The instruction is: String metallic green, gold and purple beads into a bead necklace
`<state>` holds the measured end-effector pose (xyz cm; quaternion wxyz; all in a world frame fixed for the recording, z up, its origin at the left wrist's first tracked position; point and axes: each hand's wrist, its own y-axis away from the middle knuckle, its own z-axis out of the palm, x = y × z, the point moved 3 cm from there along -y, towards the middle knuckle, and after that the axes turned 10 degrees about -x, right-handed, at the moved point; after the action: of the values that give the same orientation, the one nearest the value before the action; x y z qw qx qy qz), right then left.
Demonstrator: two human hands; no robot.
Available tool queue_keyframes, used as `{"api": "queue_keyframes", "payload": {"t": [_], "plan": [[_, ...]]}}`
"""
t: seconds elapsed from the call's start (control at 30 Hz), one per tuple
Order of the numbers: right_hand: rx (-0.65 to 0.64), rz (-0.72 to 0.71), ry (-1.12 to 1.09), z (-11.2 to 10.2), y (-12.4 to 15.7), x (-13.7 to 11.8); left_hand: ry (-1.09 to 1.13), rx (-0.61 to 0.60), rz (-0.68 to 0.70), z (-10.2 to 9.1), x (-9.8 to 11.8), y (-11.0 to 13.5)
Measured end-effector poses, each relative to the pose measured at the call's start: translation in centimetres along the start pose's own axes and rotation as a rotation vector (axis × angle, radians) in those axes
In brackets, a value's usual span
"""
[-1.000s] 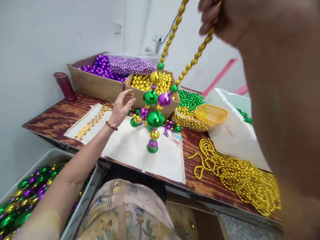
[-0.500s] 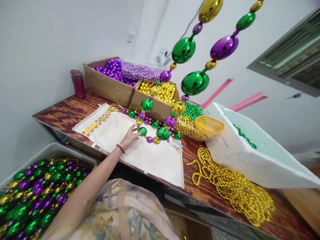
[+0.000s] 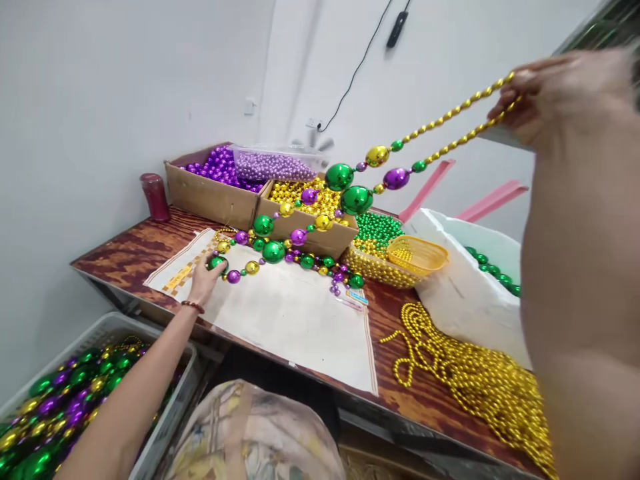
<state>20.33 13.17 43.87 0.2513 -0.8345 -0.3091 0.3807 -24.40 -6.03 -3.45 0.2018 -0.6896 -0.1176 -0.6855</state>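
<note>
**Bead necklace (image 3: 357, 200) now drawn out on a slant**

The right hand (image 3: 537, 100) pinches its gold end; far below and leftward, the left hand (image 3: 204, 280) grasps a large green bead (image 3: 217, 265) at the loop's bottom. Half a second ago the loop hung steeply; now its strands are spread, presumably easier to arrange. Beyond the left hand, another beaded strand (image 3: 307, 261) crosses the white cloth (image 3: 290, 320).

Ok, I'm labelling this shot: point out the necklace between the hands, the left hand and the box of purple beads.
Necklace (image 3: 357, 200), head view: a large green bead.
Left hand (image 3: 203, 283), head view: back of the hand.
Box of purple beads (image 3: 214, 196), head view: cardboard front.
</note>
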Motion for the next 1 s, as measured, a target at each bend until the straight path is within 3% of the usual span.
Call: {"api": "queue_keyframes", "payload": {"t": [0.03,0.13,0.3,0.6,0.8,1.0], "plan": [[0.295,0.262,-0.218,0.4,1.9,2.4,-0.051,0.030,0.019,-1.3,0.4,-0.2],[0.421,0.461,-0.414,4.3,7.0,5.8,-0.270,0.095,0.092,-4.4,1.7,-0.5],[0.541,0.592,-0.710,8.9,12.1,8.9,-0.578,0.141,0.153,-7.3,3.7,0.4],[0.445,0.624,-0.904,15.3,14.6,12.1,-0.848,0.211,0.123,-11.4,5.9,3.3],[0.307,0.639,-0.974,22.5,15.4,12.0,-1.034,0.314,-0.026,-17.9,5.0,6.2],[0.096,0.598,-1.160,30.3,17.6,7.7,-1.198,0.438,-0.253,-25.0,3.3,11.0]]}}
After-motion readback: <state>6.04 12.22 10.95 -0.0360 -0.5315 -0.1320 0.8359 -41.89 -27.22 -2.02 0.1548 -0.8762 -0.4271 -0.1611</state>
